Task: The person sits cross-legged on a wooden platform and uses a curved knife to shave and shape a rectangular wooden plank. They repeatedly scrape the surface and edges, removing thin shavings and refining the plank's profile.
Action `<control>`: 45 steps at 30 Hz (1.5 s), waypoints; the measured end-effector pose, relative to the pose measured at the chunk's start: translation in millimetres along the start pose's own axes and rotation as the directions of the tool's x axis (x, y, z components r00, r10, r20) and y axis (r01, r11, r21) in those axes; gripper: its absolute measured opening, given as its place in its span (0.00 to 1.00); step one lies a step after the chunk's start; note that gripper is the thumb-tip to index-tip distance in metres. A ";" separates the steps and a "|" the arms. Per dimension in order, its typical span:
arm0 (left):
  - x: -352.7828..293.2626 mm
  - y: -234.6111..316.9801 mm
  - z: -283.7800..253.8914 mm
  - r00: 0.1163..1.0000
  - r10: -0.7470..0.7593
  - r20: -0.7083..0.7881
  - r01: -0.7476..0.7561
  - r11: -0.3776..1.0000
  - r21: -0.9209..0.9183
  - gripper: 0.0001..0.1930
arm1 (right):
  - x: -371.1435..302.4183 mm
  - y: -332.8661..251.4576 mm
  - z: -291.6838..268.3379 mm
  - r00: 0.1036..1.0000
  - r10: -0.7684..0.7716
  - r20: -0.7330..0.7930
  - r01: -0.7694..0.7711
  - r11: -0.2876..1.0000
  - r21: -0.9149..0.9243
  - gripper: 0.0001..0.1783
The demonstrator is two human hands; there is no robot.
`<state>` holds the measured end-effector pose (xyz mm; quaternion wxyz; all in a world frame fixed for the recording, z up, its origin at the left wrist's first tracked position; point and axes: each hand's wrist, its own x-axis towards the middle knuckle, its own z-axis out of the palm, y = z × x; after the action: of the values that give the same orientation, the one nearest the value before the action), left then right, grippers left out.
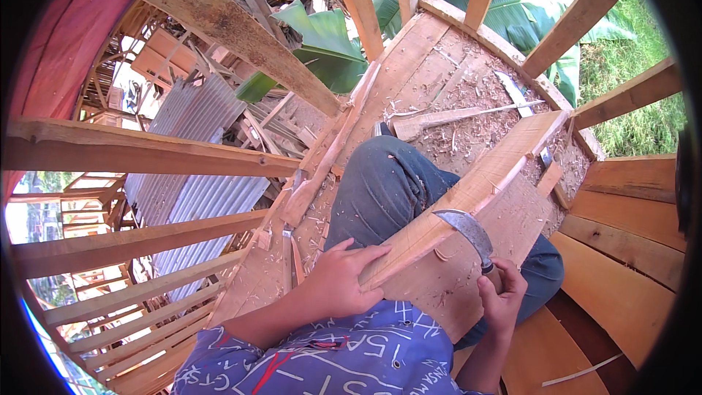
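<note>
A thick wooden board (472, 186) slants across my lap, from my body up to the far right. My left hand (344, 274) grips its near end, the thumb side along one face and the fingers around the edge. In my right hand (502, 291) is the dark handle of a curved sickle knife (469, 231). Its hooked blade points to the left, and the tip lies at or just over the board's lower edge; I cannot tell whether it touches. My bent knee (380, 175) is behind the board.
Wood shavings litter the plank platform (409, 58). A flat blade (515, 95) and a pointed wooden piece (439, 120) lie beyond the knee. A chisel-like tool (287, 257) rests left of me. Wooden posts (161, 148) ring the platform; corrugated sheets (194, 139) and banana leaves (322, 44) lie outside.
</note>
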<state>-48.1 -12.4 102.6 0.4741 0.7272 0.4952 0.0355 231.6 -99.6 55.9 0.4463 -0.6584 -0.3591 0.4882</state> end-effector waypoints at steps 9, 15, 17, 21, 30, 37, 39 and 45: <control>8.7 5.0 -4.7 1.000 -0.017 -0.017 0.017 1.000 0.003 0.26 | 0.0 24.5 12.8 0.983 -0.030 0.179 -0.081 0.811 0.580 0.18; 10.7 10.0 -2.2 0.999 -0.013 -0.037 0.013 1.000 0.004 0.24 | 17.3 -7.6 5.6 0.993 -0.104 -0.048 0.111 0.974 0.199 0.13; 13.0 17.2 -3.9 0.999 -0.013 -0.036 0.013 1.000 -0.004 0.24 | 20.7 -9.2 1.2 0.981 -0.184 -0.056 0.187 0.981 0.058 0.13; 12.3 20.5 -2.2 0.999 -0.022 -0.050 0.023 1.000 0.009 0.24 | 25.4 -27.3 -5.5 0.961 -0.273 0.033 0.274 0.936 -0.220 0.14; 8.5 19.6 12.9 0.996 0.056 -0.076 -0.043 0.986 0.160 0.27 | 41.5 -32.7 -36.2 0.955 -0.043 -0.293 -0.046 0.956 -0.290 0.12; 13.7 20.8 18.3 0.998 0.051 -0.038 -0.043 0.980 0.194 0.28 | 27.9 -45.4 -28.6 0.994 -0.058 0.091 0.088 0.924 -0.371 0.12; 13.2 21.4 17.2 0.998 0.053 -0.045 -0.043 0.981 0.190 0.29 | 31.9 -42.6 -31.0 0.997 -0.018 0.075 0.047 0.910 -0.413 0.12; 13.2 21.4 18.4 0.997 0.069 -0.033 -0.062 0.983 0.175 0.31 | 33.1 -40.9 -44.5 0.996 -0.087 -0.024 0.065 0.874 -0.481 0.14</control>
<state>-17.2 -15.8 102.5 0.3975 0.7809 0.4813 0.0220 281.7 -66.0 89.1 0.2963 -0.7445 -0.4843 0.3514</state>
